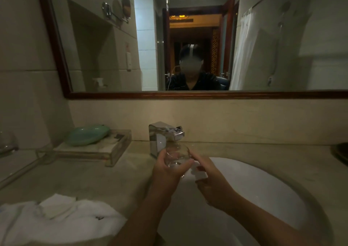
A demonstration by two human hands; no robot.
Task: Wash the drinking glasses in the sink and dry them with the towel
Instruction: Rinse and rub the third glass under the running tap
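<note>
A clear drinking glass (176, 156) is held over the white sink (263, 185), just below the chrome faucet (163, 136). My left hand (166, 172) grips the glass from the left, fingers curled round its lower part. My right hand (209, 181) is against the glass's right side and holds a small white object, perhaps a cloth or sponge; what it is cannot be told. A white towel (56, 221) lies crumpled on the counter at the lower left.
A green soap dish (86, 134) sits on a clear tray (116, 151) left of the faucet. Another glass (7, 144) stands at the far left edge. A dark object (340, 151) sits at the right edge. A wood-framed mirror (188, 94) hangs above.
</note>
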